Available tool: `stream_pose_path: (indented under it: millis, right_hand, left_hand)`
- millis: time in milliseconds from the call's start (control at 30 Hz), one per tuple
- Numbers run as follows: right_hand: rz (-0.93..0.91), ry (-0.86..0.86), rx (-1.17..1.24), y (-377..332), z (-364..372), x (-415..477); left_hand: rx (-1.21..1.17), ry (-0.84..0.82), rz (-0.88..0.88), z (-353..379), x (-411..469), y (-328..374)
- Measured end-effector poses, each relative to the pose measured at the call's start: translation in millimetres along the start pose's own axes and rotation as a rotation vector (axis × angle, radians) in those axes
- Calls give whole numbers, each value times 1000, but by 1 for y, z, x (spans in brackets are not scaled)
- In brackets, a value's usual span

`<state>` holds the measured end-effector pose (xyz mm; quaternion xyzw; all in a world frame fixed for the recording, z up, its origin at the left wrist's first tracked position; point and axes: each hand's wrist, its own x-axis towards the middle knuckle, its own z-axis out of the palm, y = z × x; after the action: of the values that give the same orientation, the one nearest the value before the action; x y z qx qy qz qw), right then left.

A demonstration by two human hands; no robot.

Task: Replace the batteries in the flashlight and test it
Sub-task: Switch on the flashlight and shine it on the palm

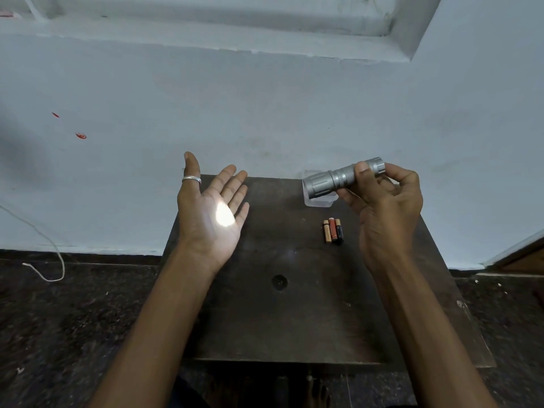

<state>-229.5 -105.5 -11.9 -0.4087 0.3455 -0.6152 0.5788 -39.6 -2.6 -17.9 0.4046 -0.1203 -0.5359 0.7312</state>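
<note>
My right hand (385,207) grips the tail of a silver flashlight (332,181) above the table's far right, head pointing left. The flashlight is lit: a bright spot of light falls on the palm of my left hand (212,213). That hand is held flat and palm-up above the table's left edge, fingers spread, a ring on the thumb. Three small batteries (332,230) lie side by side on the dark wooden table (279,304), below the flashlight and apart from both hands.
A small clear plastic container (319,201) sits at the table's far edge, partly behind the flashlight head. A pale blue wall rises right behind the table. A white cord (50,254) hangs at the left over the dark speckled floor.
</note>
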Motion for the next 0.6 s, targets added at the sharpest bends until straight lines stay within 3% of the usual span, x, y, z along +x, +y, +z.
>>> stream_pose_path:
  millis: [600]
  right_hand:
    - [61, -82, 54, 10, -2, 1]
  left_hand:
    - [20, -10, 8, -1, 0, 0]
